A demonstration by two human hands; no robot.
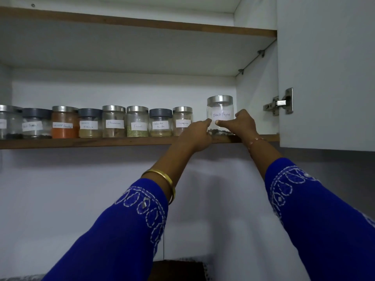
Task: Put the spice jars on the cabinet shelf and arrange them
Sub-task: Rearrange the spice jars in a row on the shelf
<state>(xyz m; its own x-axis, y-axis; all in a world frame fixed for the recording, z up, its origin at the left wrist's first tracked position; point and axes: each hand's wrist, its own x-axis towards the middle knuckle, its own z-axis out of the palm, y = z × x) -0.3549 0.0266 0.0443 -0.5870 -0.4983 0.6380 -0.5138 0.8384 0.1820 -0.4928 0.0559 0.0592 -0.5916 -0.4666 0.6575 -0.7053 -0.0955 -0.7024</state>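
A glass jar labelled Black Pepper [220, 110], with a steel lid, stands at the right end of the wooden cabinet shelf [101, 142]. My left hand [197, 136] holds its lower left side and my right hand [242, 123] holds its lower right side; the two thumbs meet on the front. To its left runs a row of several labelled spice jars, the nearest a steel-lidded cinnamon jar [182, 118], then a grey-lidded coriander powder jar [160, 122] and a fennel jar [137, 121]. An orange powder jar [64, 123] stands further left.
The open cabinet door [324, 78] hangs on the right with a metal hinge [279, 102]. An upper shelf [142, 23] sits above the jars. A white wall lies below the shelf, and a dark surface [178, 269] shows at the bottom.
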